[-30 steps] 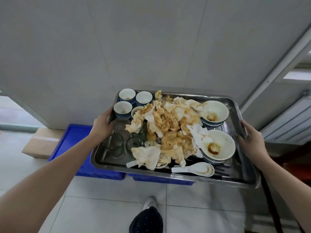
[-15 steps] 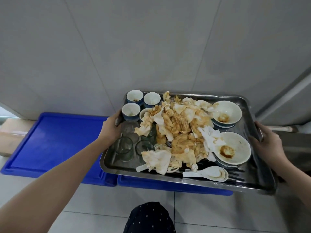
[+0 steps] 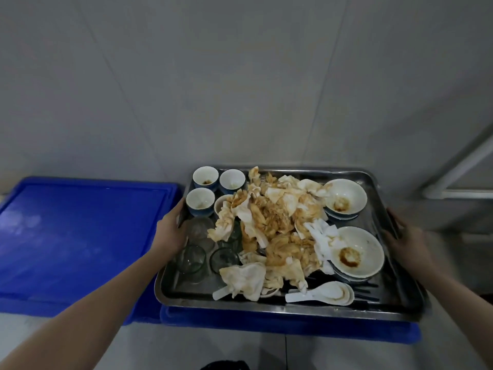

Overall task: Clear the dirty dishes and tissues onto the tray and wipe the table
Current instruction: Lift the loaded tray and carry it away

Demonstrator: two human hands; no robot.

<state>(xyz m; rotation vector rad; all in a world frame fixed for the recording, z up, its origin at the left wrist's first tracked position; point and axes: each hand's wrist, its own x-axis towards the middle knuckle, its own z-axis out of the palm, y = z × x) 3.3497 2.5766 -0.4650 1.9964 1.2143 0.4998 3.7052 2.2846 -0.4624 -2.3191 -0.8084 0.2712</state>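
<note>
Much of your load is buried: the heap of stained tissues (image 3: pixel 277 231) covers the middle of the metal tray (image 3: pixel 293 307), hiding part of a fourth small cup at 10 o'clock and the handle of a spoon at 6 o'clock. The clear glasses (image 3: pixel 193 259) at 8 o'clock are hard to count; three or four show. Dark chopsticks (image 3: pixel 366 291) at 5 o'clock are mostly covered.

Your left hand (image 3: pixel 170 232) grasps the tray's 9 o'clock rim, thumb over the edge. Your right hand (image 3: pixel 408 240) clasps the 3 o'clock rim; its fingers are hidden underneath. Your forearms are cut off by the frame.

Under the tray sits a blue crate (image 3: pixel 293 328), only its near edge showing; a second blue crate lid (image 3: pixel 80 236) lies just beside, at 9 o'clock.

Counted: three blue cups (image 3: pixel 200 202) in full sight, two stacks of sauce-stained bowls (image 3: pixel 358 253) at 2 and 4 o'clock, and white spoons (image 3: pixel 324 292) nested at 5 o'clock.
</note>
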